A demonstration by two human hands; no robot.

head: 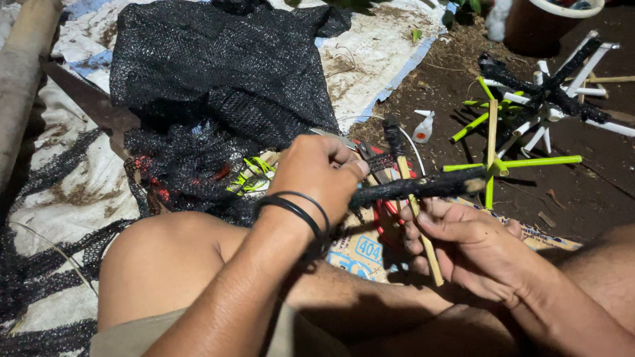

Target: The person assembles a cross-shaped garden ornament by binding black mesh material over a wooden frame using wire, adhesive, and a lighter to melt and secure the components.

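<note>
Stick frame (423,186): crossed bamboo and green rods, one arm wrapped in black mesh, pinched by the left hand (317,175) and cupped from below by the right hand (463,241). Black netting (218,79) is heaped beyond the left hand; a finished frame (542,99) and glue bottle (423,127) are lying beyond the right.

A stick cross (423,188), one arm wrapped in black netting, one bare bamboo, lies level, raised above the printed sack's (360,248) middle.
</note>
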